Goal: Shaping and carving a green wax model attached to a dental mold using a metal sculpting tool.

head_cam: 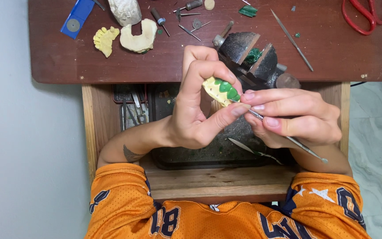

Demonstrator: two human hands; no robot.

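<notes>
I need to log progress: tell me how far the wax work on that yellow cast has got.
Done: green wax teeth already sit on part of the yellow dental cast. In hand: the left hand holds the cast while the right hand works a thin metal carving tool at the wax. Left: the cast's other teeth show bare yellow; another yellow cast lies unwaxed on the bench.

No packages, labels, signs or screens visible.
</notes>
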